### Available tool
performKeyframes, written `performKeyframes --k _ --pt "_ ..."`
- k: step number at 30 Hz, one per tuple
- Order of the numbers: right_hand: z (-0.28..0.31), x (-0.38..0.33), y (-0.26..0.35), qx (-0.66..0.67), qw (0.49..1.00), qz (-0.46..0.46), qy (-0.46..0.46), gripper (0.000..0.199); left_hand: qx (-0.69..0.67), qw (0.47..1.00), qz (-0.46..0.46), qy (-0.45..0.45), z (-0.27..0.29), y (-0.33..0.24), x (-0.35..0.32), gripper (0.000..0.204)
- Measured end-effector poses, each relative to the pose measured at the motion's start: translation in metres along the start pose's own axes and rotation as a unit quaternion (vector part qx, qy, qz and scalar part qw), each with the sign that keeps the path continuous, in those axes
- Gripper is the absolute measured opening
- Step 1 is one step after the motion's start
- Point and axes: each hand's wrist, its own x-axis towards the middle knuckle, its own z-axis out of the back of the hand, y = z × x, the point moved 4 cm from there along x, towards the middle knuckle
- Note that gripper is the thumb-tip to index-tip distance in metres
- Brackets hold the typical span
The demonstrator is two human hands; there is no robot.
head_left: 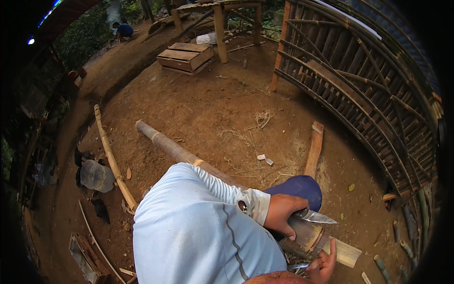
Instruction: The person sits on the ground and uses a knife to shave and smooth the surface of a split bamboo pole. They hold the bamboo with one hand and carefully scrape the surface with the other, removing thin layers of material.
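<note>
My left hand (pixel 282 215), in a light sleeve with a hole near the cuff, is closed around the dark handle of a knife (pixel 320 217) whose blade points right. Its thumb rests on a bamboo piece (pixel 309 234) that has a cut, pale open end at the right. Lower down, my right hand (pixel 324 265) presses a stretched index finger against the bamboo's near side, by a node. Its other fingers are curled; a shiny bluish strip (pixel 298 266) shows beside them, and I cannot tell whether they hold it.
A long bamboo pole (pixel 170 149) runs under my left arm. Another pole (pixel 111 158) lies left, near a clear plastic container (pixel 97 176). A wooden plank (pixel 314 149) lies ahead, a slatted bamboo panel (pixel 350 80) stands right, and a wooden crate (pixel 186 57) sits farther off. A person (pixel 124 31) crouches far left.
</note>
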Motion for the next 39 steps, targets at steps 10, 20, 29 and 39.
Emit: performKeyframes --k 10,20,29,39 --pt "-0.056 0.015 0.029 -0.185 0.939 0.18 -0.229 0.116 0.005 1.0 -0.003 0.013 0.002 -0.001 0.002 0.075" --pt "-0.034 0.01 0.02 -0.689 0.691 0.208 -0.072 0.104 0.011 1.0 -0.016 -0.001 0.002 0.006 0.002 0.075" --pt "-0.029 0.006 0.04 -0.606 0.772 0.167 -0.097 0.082 0.012 1.0 -0.012 0.0 0.006 0.002 0.002 0.075" --pt "-0.014 -0.01 0.045 -0.732 0.644 0.189 -0.12 0.062 0.026 0.999 -0.033 -0.012 0.012 -0.002 0.002 0.074"
